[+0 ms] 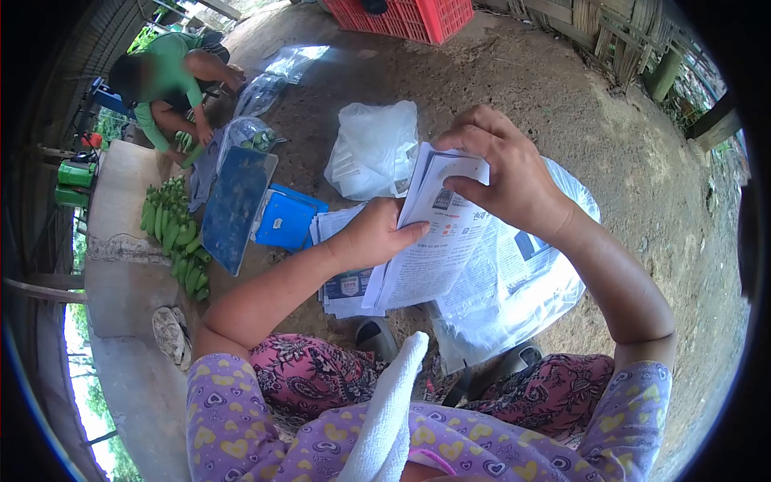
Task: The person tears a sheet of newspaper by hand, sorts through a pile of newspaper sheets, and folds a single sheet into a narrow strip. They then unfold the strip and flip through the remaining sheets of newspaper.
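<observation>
A folded stack of newspaper sheets point(430, 257) is held up between both hands above my lap. My left hand point(373, 233) grips its left edge, thumb lying across the front page. At the top, my right hand point(510, 173) pinches the upper corner of the sheets between thumb and fingers. Below them a large clear plastic bag point(554, 297) holds more newspaper point(502, 269). Another pile of newspaper point(345, 293) lies on the ground under my left forearm.
A white plastic bag point(373, 149) lies ahead. To the left stand a blue scale point(237, 209) and green bananas point(177, 233) by a concrete ledge point(124, 305). A co-worker point(173, 88) crouches at upper left, handling bananas. A red crate point(401, 18) stands at the back.
</observation>
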`<action>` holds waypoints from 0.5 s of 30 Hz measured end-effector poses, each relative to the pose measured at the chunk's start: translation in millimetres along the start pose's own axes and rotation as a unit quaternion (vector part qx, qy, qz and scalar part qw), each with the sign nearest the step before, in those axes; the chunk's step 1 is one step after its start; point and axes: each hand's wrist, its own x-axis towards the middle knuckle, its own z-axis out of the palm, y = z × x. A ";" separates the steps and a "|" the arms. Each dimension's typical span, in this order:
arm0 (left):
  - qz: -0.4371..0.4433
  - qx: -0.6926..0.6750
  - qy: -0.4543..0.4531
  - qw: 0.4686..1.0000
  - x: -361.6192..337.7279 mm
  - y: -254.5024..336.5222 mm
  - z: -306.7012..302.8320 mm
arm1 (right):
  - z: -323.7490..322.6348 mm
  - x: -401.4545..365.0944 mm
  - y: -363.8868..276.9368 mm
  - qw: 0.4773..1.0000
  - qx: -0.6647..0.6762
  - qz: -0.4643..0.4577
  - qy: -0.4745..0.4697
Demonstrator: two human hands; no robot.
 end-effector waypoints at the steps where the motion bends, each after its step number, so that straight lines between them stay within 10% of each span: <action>1: 0.000 0.010 0.002 1.000 -1.0 5.3 -0.1 | 1.3 -0.4 0.9 1.000 0.001 -0.002 -0.001; 15: 0.038 0.030 -0.018 0.999 -4.0 3.8 -4.1 | 6.7 -2.1 5.8 0.966 0.205 0.141 -0.070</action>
